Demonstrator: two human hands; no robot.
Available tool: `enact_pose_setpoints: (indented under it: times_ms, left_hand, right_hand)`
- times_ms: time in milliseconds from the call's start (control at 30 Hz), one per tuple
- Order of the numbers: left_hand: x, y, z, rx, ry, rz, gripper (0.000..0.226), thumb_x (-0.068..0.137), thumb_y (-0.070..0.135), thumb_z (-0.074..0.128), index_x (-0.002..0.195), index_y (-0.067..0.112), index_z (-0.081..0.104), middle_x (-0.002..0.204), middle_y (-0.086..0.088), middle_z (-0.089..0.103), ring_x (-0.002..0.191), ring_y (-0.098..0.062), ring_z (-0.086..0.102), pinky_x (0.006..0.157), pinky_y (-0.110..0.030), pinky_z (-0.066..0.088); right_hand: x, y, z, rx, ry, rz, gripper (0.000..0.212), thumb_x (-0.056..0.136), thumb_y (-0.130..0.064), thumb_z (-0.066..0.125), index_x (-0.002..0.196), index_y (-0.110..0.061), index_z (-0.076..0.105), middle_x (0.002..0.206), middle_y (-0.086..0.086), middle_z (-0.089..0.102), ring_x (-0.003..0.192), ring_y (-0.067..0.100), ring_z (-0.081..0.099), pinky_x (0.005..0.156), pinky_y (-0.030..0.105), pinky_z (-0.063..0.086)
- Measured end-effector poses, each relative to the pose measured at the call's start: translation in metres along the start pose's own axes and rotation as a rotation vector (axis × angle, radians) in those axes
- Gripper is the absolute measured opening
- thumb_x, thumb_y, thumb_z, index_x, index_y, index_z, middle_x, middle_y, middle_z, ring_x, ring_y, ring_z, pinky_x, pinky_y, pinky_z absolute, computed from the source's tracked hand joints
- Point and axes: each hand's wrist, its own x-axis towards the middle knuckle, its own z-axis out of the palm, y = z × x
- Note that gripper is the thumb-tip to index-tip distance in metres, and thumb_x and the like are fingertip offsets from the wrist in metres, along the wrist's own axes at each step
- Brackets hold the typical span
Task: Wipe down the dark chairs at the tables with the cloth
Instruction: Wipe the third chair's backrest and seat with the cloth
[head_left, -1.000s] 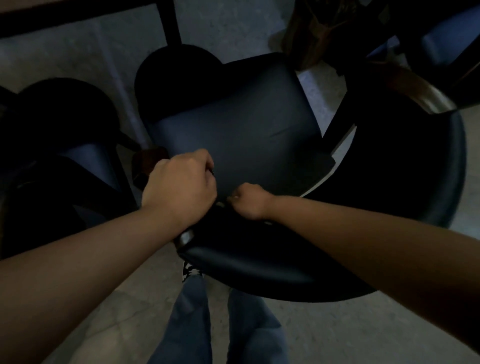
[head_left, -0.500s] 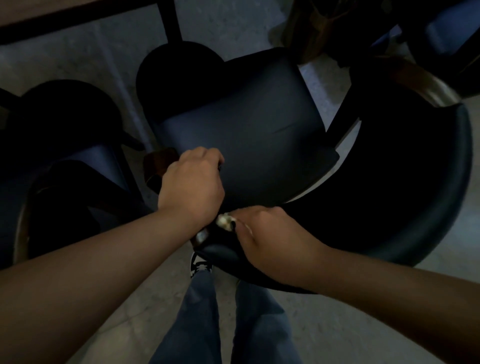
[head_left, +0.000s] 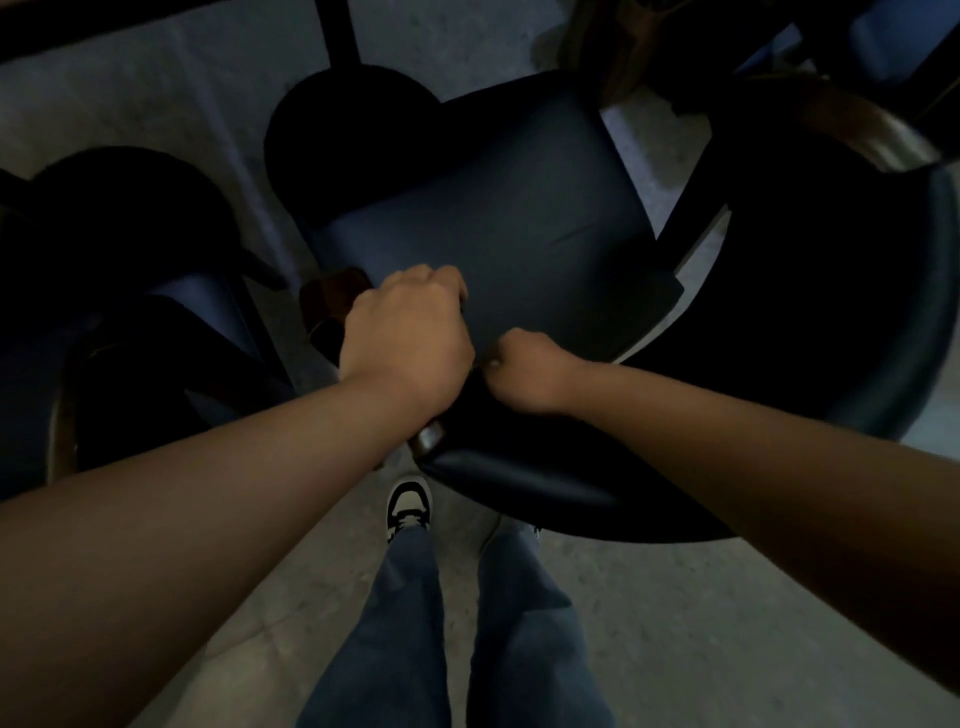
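gripping the dark chair (head_left: 493, 218) at its wooden arm, our left hand (head_left: 408, 340) curls tight; our right hand (head_left: 524, 371) is fisted beside it, contents hidden from us.

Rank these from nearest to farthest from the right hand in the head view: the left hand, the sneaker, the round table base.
From the right hand:
1. Left hand, just beside it on the chair's left rim.
2. Sneaker, below on the floor, under the chair's near edge.
3. Round table base, far side, beyond the seat, upper left.
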Motion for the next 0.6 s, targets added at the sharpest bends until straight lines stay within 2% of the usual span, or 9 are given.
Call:
enact_pose_setpoints:
  times_ms: [100, 167, 233, 333, 433, 600]
  left_hand:
    - [0.001, 0.001, 0.0, -0.023, 0.003, -0.001, 0.025, 0.092, 0.016, 0.046, 0.112, 0.018, 0.061, 0.114, -0.008, 0.061, 0.107, -0.028, 0.054, 0.079, -0.037, 0.038]
    - [0.0, 0.001, -0.001, -0.049, 0.019, -0.006, 0.025, 0.091, 0.016, 0.046, 0.112, 0.018, 0.061, 0.115, -0.008, 0.062, 0.108, -0.03, 0.055, 0.08, -0.039, 0.04]
    - [-0.001, 0.001, -0.001, -0.044, 0.029, 0.002, 0.024, 0.091, 0.016, 0.047, 0.11, 0.018, 0.062, 0.114, -0.009, 0.062, 0.107, -0.03, 0.055, 0.08, -0.04, 0.041]
    - [-0.002, 0.002, -0.002, -0.024, 0.027, 0.014, 0.023, 0.092, 0.017, 0.047, 0.109, 0.017, 0.063, 0.112, -0.009, 0.062, 0.104, -0.031, 0.056, 0.076, -0.039, 0.038]
    - [-0.001, 0.001, -0.002, -0.011, 0.026, 0.031, 0.022, 0.094, 0.018, 0.047, 0.11, 0.016, 0.062, 0.112, -0.01, 0.061, 0.102, -0.031, 0.056, 0.073, -0.035, 0.032]
    - [0.0, 0.0, 0.0, 0.003, 0.045, 0.041, 0.023, 0.092, 0.02, 0.048, 0.109, 0.017, 0.063, 0.11, -0.01, 0.065, 0.1, -0.033, 0.059, 0.073, -0.035, 0.032]
  right_hand:
    - [-0.047, -0.023, -0.005, -0.012, 0.155, -0.175, 0.028, 0.089, -0.014, 0.044, 0.061, -0.01, 0.045, 0.076, 0.015, 0.06, 0.075, 0.028, 0.056, 0.062, 0.026, 0.034]
    - [-0.074, -0.034, -0.002, -0.031, 0.235, -0.281, 0.033, 0.091, -0.012, 0.043, 0.059, -0.014, 0.04, 0.071, 0.015, 0.057, 0.069, 0.029, 0.055, 0.058, 0.03, 0.035]
    - [-0.088, -0.027, -0.001, -0.12, 0.256, -0.326, 0.026, 0.092, -0.011, 0.044, 0.066, -0.012, 0.046, 0.075, 0.014, 0.061, 0.072, 0.034, 0.059, 0.058, 0.033, 0.041]
    - [-0.098, 0.015, -0.027, -0.311, 0.13, -0.168, 0.018, 0.09, -0.012, 0.045, 0.078, -0.009, 0.058, 0.091, 0.017, 0.068, 0.085, 0.036, 0.063, 0.069, 0.033, 0.045]
    - [-0.102, 0.044, -0.054, -0.342, 0.055, 0.037, 0.022, 0.091, -0.011, 0.044, 0.077, -0.009, 0.06, 0.091, 0.017, 0.066, 0.088, 0.036, 0.061, 0.069, 0.031, 0.042]
    - [-0.091, -0.002, -0.011, -0.147, 0.179, -0.171, 0.028, 0.095, -0.02, 0.046, 0.069, -0.013, 0.055, 0.083, 0.017, 0.066, 0.081, 0.034, 0.061, 0.068, 0.031, 0.04]
